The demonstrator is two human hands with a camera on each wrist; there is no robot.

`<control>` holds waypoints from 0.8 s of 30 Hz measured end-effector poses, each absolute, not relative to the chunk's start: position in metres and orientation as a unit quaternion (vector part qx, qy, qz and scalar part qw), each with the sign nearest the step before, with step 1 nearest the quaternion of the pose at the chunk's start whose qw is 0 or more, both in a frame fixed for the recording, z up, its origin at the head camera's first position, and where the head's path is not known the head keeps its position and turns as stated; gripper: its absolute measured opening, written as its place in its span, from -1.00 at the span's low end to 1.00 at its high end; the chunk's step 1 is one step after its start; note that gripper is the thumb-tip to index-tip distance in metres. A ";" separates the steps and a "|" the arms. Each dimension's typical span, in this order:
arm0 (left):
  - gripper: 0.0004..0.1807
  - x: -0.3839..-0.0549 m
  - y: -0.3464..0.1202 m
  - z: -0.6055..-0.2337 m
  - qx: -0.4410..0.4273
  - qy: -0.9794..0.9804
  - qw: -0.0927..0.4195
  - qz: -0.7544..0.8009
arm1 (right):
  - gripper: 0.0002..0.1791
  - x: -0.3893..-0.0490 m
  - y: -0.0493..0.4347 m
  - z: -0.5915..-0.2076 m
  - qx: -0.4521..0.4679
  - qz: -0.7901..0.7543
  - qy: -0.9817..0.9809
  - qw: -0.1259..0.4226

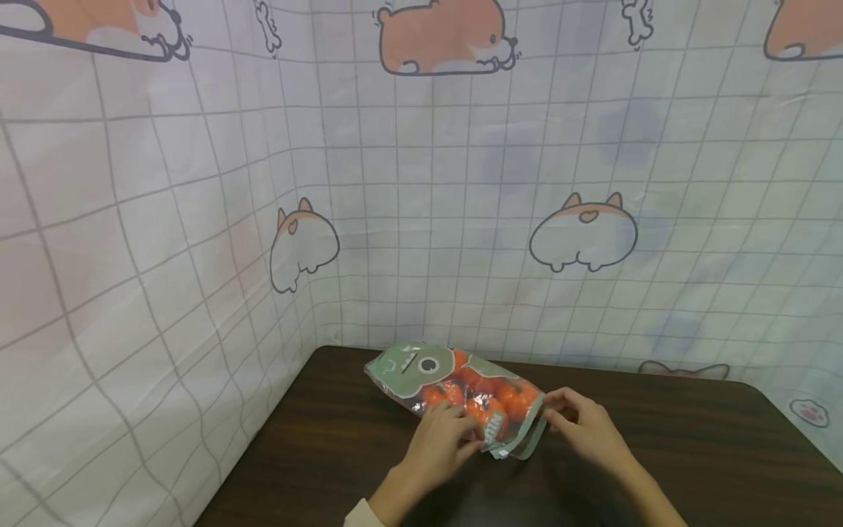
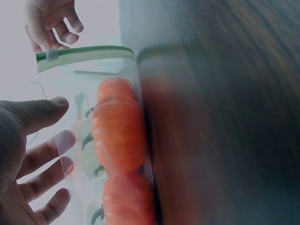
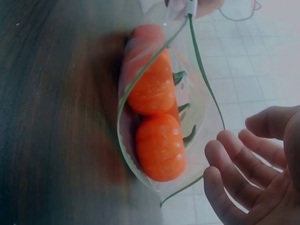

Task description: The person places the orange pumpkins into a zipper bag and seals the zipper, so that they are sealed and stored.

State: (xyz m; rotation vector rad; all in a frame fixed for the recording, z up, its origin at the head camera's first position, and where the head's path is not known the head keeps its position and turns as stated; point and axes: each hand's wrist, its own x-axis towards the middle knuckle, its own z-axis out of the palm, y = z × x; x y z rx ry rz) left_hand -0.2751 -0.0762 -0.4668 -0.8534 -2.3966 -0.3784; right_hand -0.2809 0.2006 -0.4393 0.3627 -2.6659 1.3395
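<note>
A clear zip bag (image 1: 402,373) with a green cartoon face lies on the dark wooden table. Several small orange pumpkins (image 3: 161,145) with green stems are inside it. Its mouth, edged by a green strip (image 3: 123,136), gapes towards my right hand (image 1: 586,421), and a pale zip slider (image 3: 191,7) sits at one end. My left hand (image 1: 441,443) rests on the bag's near side, bent fingertips touching the film, thumb apart from them. At the mouth's right edge, my right hand's fingertips meet or nearly touch the rim, without a visible pinch.
The dark table (image 1: 691,439) extends to the right of the bag. A white gridded cloth (image 1: 435,241) with cartoon dogs hangs behind the table and along its left side.
</note>
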 end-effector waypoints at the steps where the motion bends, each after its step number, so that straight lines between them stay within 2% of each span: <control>1: -0.88 -0.276 -0.075 -0.467 -0.319 -0.894 0.279 -0.146 | -0.78 -0.281 0.201 -0.440 0.125 0.443 -0.885 0.065; 24: -0.90 -0.288 -0.044 -0.461 -0.302 -0.898 0.251 -0.200 | -0.89 -0.272 0.201 -0.462 0.293 0.422 -0.856 0.048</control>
